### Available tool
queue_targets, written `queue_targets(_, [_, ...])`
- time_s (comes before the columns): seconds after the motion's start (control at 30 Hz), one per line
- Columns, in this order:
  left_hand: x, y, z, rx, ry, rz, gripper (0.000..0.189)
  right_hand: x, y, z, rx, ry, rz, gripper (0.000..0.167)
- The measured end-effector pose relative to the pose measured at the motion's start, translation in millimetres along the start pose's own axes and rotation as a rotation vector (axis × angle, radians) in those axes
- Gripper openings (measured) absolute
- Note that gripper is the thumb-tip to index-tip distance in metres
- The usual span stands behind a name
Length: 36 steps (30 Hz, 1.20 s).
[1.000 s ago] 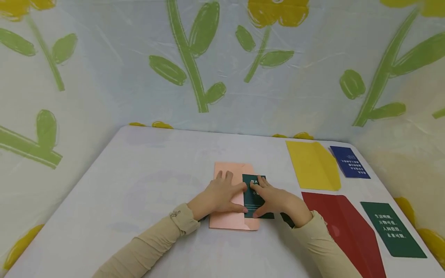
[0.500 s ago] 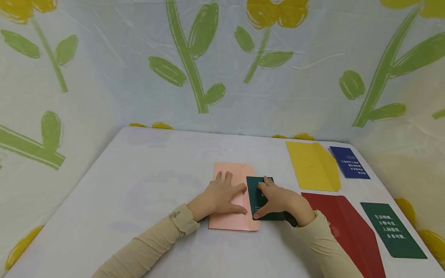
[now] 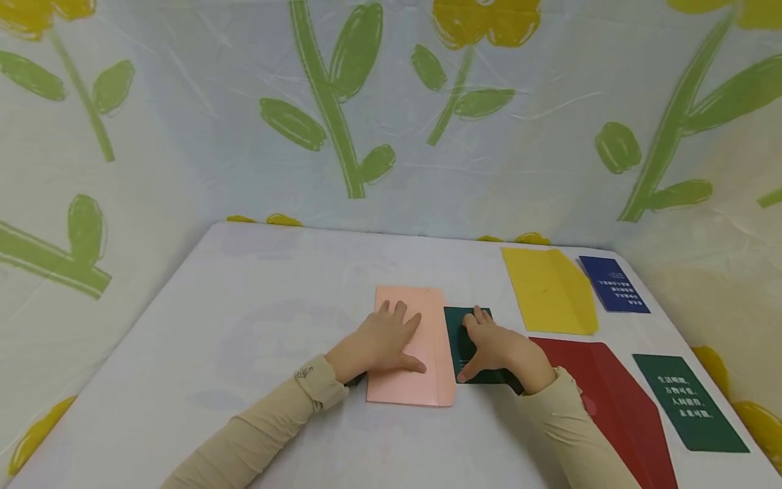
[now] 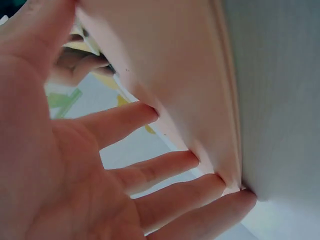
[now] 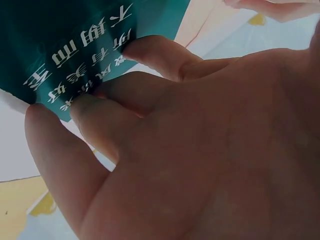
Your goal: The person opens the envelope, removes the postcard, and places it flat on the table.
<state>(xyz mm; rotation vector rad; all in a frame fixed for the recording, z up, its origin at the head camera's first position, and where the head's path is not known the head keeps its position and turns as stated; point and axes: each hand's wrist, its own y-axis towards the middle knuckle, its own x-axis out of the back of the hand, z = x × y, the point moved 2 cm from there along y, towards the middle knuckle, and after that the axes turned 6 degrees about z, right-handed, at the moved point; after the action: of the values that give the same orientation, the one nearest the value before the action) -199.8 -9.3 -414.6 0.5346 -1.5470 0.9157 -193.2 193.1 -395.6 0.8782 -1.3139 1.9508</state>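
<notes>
A pink envelope (image 3: pixel 406 387) lies flat in the middle of the table, its flap side to the right. My left hand (image 3: pixel 381 343) rests on it with spread, fairly straight fingers; in the left wrist view, several fingertips touch the envelope (image 4: pixel 165 55). Just right of the flap is a dark green card (image 3: pixel 455 333) with white characters. My right hand (image 3: pixel 497 346) spans this card, bent fingers at the far edge and thumb by the near edge. In the right wrist view, the fingers cover part of the print on the card (image 5: pixel 55 30).
Along the right side lie a yellow envelope (image 3: pixel 546 292), a blue card (image 3: pixel 613 284), a red envelope (image 3: pixel 601 387) and another green card (image 3: pixel 690 404). The white table (image 3: pixel 275 272) meets a flower-printed cloth (image 3: pixel 214 122) at the back and sides.
My right hand has drawn the dark green card rightward, off the pink envelope's flap to just beside it. My left hand stays on the envelope, its thumb and index finger shifted slightly left.
</notes>
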Motion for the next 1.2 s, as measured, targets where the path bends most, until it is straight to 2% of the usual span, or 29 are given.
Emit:
queue_targets(0.2, [2.2, 7.5, 3.3, 0.032, -0.041, 0.002, 0.087, 2, 0.2, -5, -0.004, -0.010, 0.005, 0.114])
queue_targets(0.3, [1.5, 15.8, 5.6, 0.039, -0.101, -0.009, 0.071, 1, -0.1, -7, -0.015, -0.010, 0.007, 0.114])
queue_targets(0.43, [3.2, 26.0, 10.6, 0.076, -0.202, 0.012, 0.056, 2, -0.1, -9, -0.011, -0.013, 0.004, 0.115])
queue_targets(0.57, [6.2, 34.4, 15.2, 0.098, -0.254, 0.058, 0.061, 2, -1.2, -11, -0.016, -0.009, 0.000, 0.115])
queue_targets(0.7, [6.3, 40.4, 19.2, 0.060, -0.275, 0.085, 0.065, 2, -2.0, -12, -0.023, -0.007, 0.002, 0.115])
queue_targets(0.93, [5.5, 40.0, 23.7, -0.011, -0.255, 0.055, 0.067, 3, 0.2, -11, -0.034, -0.018, 0.003, 0.115])
queue_targets(1.2, [4.9, 35.1, 22.9, -0.006, -0.228, 0.037, 0.068, 4, 1.7, -9, -0.032, -0.010, -0.004, 0.116])
